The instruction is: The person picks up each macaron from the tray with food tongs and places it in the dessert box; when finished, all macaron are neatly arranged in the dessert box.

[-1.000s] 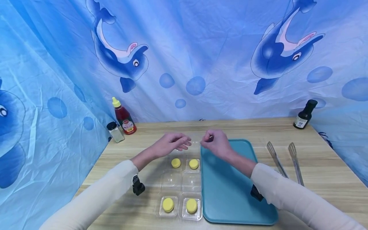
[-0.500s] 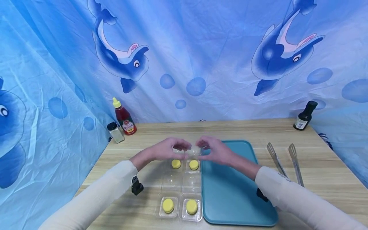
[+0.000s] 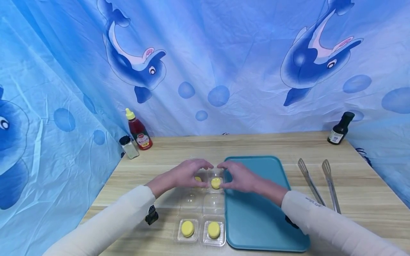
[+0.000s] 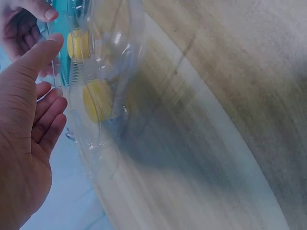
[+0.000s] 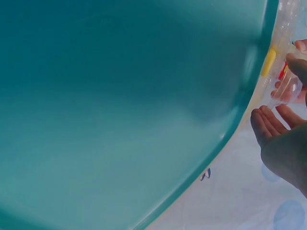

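My left hand (image 3: 189, 173) and right hand (image 3: 240, 176) face each other at the back right clear plastic box. Between them, their curved fingers and thumbs hold its clear lid (image 3: 216, 173) from both sides, above a yellow macaron (image 3: 216, 183). In the right wrist view, the lid (image 5: 289, 91) shows between the thumb and fingers of my right hand (image 5: 288, 139). The left wrist view has my left hand (image 4: 29, 110) beside the boxes, with a second macaron (image 4: 97, 99) close by. In the head view that back left macaron (image 3: 198, 179) is partly hidden behind my left hand.
Two front boxes each hold a macaron (image 3: 187, 228), their clear lids (image 3: 213, 202) folded open behind them. A teal tray (image 3: 256, 220) lies at the right, with metal tongs (image 3: 331, 185) beyond it. A red sauce bottle (image 3: 140, 133), a small jar (image 3: 129, 147) and a dark bottle (image 3: 340, 128) stand at the back.
My hands have come together and moved down toward me, both curving round the back right lid. That lid has swung from behind its box to over the macaron.
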Demonstrator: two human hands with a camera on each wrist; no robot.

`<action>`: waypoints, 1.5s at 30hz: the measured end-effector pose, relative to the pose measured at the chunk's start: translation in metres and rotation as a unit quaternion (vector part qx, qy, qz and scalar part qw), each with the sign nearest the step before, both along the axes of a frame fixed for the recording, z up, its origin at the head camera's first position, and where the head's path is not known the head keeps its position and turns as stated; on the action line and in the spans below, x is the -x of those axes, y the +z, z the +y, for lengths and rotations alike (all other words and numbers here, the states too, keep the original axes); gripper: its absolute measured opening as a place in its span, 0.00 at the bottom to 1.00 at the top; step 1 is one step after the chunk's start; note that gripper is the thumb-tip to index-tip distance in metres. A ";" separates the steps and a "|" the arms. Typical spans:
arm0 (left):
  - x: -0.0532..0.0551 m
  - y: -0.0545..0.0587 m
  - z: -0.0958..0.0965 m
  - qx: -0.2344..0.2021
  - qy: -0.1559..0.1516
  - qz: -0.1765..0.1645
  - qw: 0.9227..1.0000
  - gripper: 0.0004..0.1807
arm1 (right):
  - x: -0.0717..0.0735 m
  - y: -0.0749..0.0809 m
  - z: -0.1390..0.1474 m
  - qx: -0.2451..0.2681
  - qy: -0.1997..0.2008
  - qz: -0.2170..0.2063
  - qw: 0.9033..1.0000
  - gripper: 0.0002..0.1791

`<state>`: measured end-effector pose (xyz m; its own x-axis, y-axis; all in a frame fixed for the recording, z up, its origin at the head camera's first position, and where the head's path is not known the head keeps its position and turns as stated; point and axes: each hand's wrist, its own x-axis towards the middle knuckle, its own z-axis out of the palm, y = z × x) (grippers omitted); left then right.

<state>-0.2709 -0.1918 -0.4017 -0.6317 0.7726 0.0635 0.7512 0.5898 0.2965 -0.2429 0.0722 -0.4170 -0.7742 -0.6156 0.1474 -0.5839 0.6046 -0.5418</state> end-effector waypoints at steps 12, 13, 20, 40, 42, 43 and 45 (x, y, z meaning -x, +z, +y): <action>-0.001 -0.004 0.001 0.016 0.013 0.003 1.000 0.37 | -0.001 -0.005 -0.002 -0.007 -0.020 -0.006 1.000 0.39; -0.001 -0.004 0.001 0.016 0.015 0.002 1.000 0.37 | 0.000 -0.005 -0.002 -0.007 -0.021 -0.006 1.000 0.39; -0.001 -0.003 0.000 0.017 0.017 -0.003 1.000 0.39 | -0.001 -0.005 -0.003 -0.005 -0.023 -0.007 1.000 0.40; 0.001 0.001 0.002 0.041 -0.004 -0.002 0.999 0.38 | -0.003 -0.006 -0.004 0.000 -0.024 -0.015 1.000 0.39; 0.001 0.000 0.002 0.041 -0.002 -0.002 0.999 0.38 | -0.003 -0.006 -0.005 0.000 -0.026 -0.016 1.000 0.39; 0.001 0.000 0.001 0.043 0.000 -0.002 0.999 0.38 | -0.003 -0.006 -0.005 -0.002 -0.027 -0.016 1.000 0.40; 0.001 -0.001 0.000 0.043 0.000 0.000 0.999 0.38 | -0.004 -0.006 -0.006 -0.004 -0.027 -0.016 0.999 0.40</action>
<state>-0.2722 -0.1915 -0.4026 -0.6321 0.7749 -0.0033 0.7507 0.6133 0.2456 -0.2392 0.0666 -0.4228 -0.8106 -0.5740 0.1162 -0.5324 0.6397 -0.5544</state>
